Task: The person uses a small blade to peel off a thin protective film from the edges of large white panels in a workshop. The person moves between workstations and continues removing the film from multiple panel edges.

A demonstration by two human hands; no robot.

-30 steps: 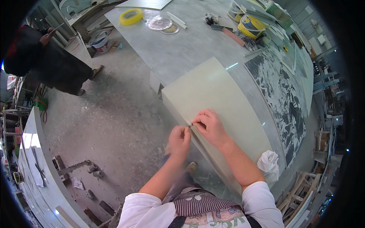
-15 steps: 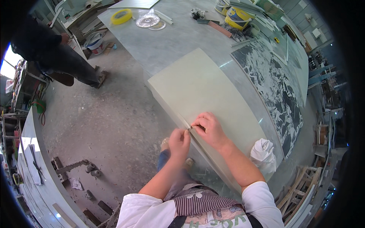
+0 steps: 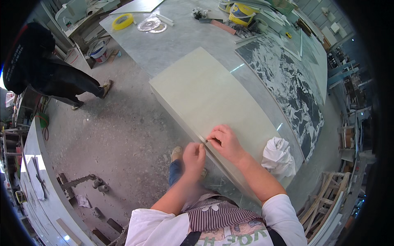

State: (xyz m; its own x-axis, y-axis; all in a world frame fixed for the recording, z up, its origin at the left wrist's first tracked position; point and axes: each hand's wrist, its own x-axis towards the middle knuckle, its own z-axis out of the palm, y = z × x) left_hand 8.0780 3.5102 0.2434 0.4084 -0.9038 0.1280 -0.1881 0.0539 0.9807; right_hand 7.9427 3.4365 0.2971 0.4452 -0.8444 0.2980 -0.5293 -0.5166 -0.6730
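Observation:
A pale cream stone slab (image 3: 211,92) lies on the grey marble-look table, its near left edge running down toward me. Over that edge, my right hand (image 3: 225,143) pinches a tiny dark thing between thumb and fingertips; it is too small to name. Just left of it, my left hand (image 3: 194,158) is closed with the thumb up, beside the slab's edge. Whatever its fingers hold is hidden. The two sets of fingertips are close together. A crumpled white bag (image 3: 279,156) rests at the slab's right corner, near my right forearm.
A black-and-white veined slab (image 3: 283,86) lies to the right. On the grey table (image 3: 180,45) are yellow tape (image 3: 122,21), cutting discs (image 3: 150,24) and a yellow bucket (image 3: 241,14). Another person (image 3: 53,69) is at far left. A wooden frame (image 3: 324,199) stands at lower right.
The view has shifted slightly, so the table things sit further left. My hands stay at the slab's edge, fingertips a little further apart. The other person's legs have changed position in a step.

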